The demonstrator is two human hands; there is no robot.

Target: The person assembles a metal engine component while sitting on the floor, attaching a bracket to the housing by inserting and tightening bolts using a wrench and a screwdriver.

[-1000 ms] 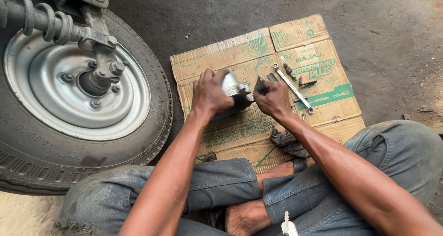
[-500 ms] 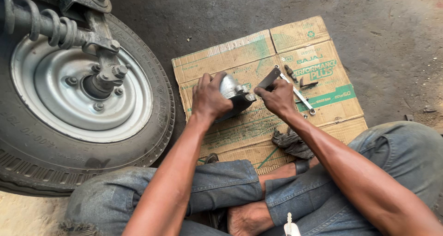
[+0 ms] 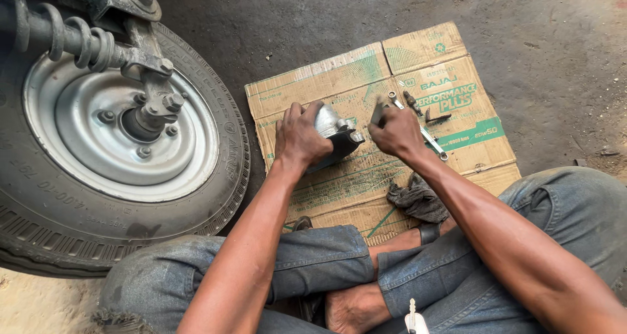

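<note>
1. Centrally, a flattened cardboard sheet [image 3: 339,79] lies on the rough grey concrete floor [image 3: 555,59]: tan, creased, green-printed, oil-stained.
2. Metal housing [image 3: 330,121]: small cast part, dull silver dome above, darker body with a short round stub on its right side. It rests on the cardboard near the sheet's middle, just in front of the crossed legs.
3. Left hand [image 3: 299,138]: draped over the housing from the left, fingers curled round its dome, gripping it.
4. Right hand [image 3: 395,133]: closed on a dark, thin tool [image 3: 377,110] that juts up-left from the fist towards the housing; its kind cannot be told.
5. Spanner [image 3: 431,141]: slim, bright steel, lying flat on the cardboard, partly under the right hand.
6. Two small dark metal pieces [image 3: 424,112]: beside the spanner's far end, on the cardboard.
7. Rag [image 3: 418,200]: dark grey, crumpled cloth at the cardboard's near edge.
8. Wheel [image 3: 117,138]: ribbed black tyre, dished silver steel rim with studs, at the left; a coil spring [image 3: 65,36] crosses above it.
9. Jeans [image 3: 313,262]: faded blue denim, soiled.
</note>
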